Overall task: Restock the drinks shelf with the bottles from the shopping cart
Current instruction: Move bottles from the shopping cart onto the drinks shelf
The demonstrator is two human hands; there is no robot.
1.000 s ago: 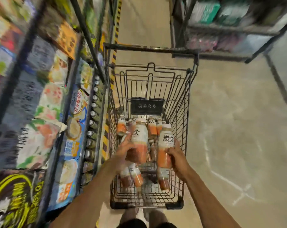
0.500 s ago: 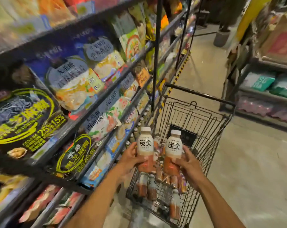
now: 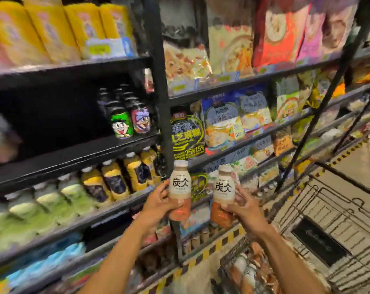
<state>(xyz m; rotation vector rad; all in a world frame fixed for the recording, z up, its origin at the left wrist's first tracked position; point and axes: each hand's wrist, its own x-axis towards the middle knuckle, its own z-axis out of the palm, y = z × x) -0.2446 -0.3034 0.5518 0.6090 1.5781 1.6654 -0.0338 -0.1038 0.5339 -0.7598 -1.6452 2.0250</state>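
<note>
Left hand (image 3: 158, 205) clamped round one bottle (image 3: 179, 185), right hand (image 3: 246, 211) round a second bottle (image 3: 224, 188); both upright, held before the shelf's front edge (image 3: 73, 154). Shopping cart (image 3: 307, 240) lower right. Blurred shelf: gap probably left; misjudged reach could topple the cartoon cans (image 3: 130, 122).

Black metal shelving (image 3: 158, 98) packed with bright snack bags (image 3: 222, 122) lines a pale floor (image 3: 358, 158) edged in yellow-black tape (image 3: 218, 245).

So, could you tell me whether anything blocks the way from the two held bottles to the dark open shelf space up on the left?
Nothing visible does: the shelf gap is open at the front, left of the cartoon-label bottles.
</note>
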